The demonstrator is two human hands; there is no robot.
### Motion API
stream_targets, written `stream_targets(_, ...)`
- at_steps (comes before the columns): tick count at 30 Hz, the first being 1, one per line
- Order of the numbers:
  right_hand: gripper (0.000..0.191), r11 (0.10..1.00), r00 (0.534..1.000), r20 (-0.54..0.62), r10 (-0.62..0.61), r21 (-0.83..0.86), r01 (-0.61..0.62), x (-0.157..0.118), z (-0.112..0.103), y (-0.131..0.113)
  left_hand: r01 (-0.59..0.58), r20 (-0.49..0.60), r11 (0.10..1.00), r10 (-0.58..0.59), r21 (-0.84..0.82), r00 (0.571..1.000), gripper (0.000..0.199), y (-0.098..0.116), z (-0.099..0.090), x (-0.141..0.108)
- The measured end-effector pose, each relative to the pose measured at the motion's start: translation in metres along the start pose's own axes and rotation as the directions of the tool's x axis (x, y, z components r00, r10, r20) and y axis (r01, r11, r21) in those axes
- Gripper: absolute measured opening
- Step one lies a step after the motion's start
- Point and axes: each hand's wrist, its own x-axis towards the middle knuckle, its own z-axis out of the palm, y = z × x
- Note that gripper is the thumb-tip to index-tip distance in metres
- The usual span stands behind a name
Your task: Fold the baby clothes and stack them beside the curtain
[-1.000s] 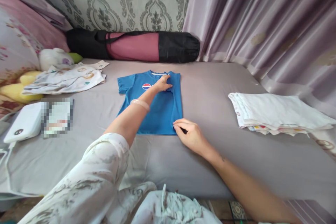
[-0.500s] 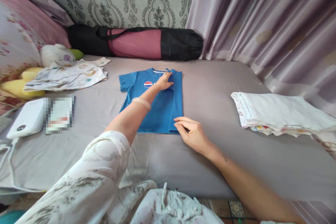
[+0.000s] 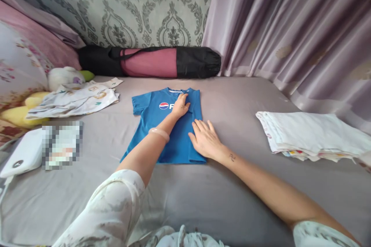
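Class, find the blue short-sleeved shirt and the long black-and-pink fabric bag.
Blue short-sleeved shirt point(image 3: 180, 139): head view, lower front.
Long black-and-pink fabric bag point(image 3: 149, 65): head view, pink middle panel.

- Holds the left arm point(image 3: 139, 156) stretched far forward, slanting to the right.
- Turns the left hand point(image 3: 181, 106) palm down, fingers pointing ahead, thumb apart.
- Angles the right arm point(image 3: 261, 181) forward and inward from the lower right.
- Places the right hand point(image 3: 207, 139) nearer the body, palm down, with fingers loosely spread and thumb out to the left.
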Motion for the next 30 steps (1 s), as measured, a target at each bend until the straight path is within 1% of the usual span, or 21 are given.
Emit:
stream_targets(3, 0.056, 0.998, 0.996, -0.052, 0.065, -0.007, -0.066, 0.031, -0.002, 0.01, -0.043, -0.015, 0.998, 0.043, 0.037, 0.999, 0.051, 0.005, 0.001, -0.005)
stream_targets(5, 0.059, 0.994, 0.994, -0.02, 0.105, -0.019, -0.105, 0.056, 0.003, 0.021, -0.067, 0.003, 0.992, 0.067, 0.104, 0.998, 0.049, 0.011, 0.0, -0.009)
stream_targets(7, 0.06, 0.987, 0.987, 0.016, 0.159, -0.023, -0.159, 0.078, 0.01, 0.032, -0.055, 0.027, 0.979, 0.051, 0.197, 0.998, 0.048, 0.018, -0.002, -0.012)
stream_targets(10, 0.061, 0.979, 0.979, 0.026, 0.201, -0.023, -0.2, 0.103, 0.017, 0.045, 0.012, 0.028, 0.953, -0.022, 0.301, 0.999, 0.048, 0.026, -0.006, -0.015)
stream_targets(13, 0.061, 0.974, 0.974, 0.037, 0.225, -0.025, -0.224, 0.126, 0.016, 0.056, 0.053, 0.013, 0.949, -0.06, 0.31, 0.998, 0.05, 0.031, -0.008, -0.016)
stream_targets(18, 0.06, 0.959, 0.958, 0.059, 0.282, -0.029, -0.281, 0.162, 0.015, 0.073, 0.097, -0.023, 0.962, -0.094, 0.257, 0.995, 0.051, 0.031, -0.008, -0.015)
stream_targets(20, 0.061, 0.955, 0.954, 0.045, 0.296, -0.031, -0.295, 0.17, 0.017, 0.078, 0.127, -0.047, 0.966, -0.12, 0.226, 0.992, 0.051, 0.028, -0.007, -0.013)
stream_targets(23, 0.062, 0.957, 0.956, 0.031, 0.29, -0.032, -0.289, 0.174, 0.019, 0.082, 0.149, -0.085, 0.977, -0.137, 0.155, 0.987, 0.046, 0.02, -0.004, -0.01)
stream_targets(27, 0.064, 0.952, 0.949, 0.084, 0.303, 0.01, -0.305, 0.17, 0.014, 0.08, 0.127, -0.117, 0.989, -0.118, 0.075, 0.986, 0.04, 0.013, -0.001, -0.004)
stream_targets(30, 0.064, 0.962, 0.961, 0.06, 0.271, 0.016, -0.273, 0.163, 0.011, 0.074, 0.173, -0.093, 0.985, -0.172, 0.007, 0.981, 0.042, 0.01, -0.003, 0.005)
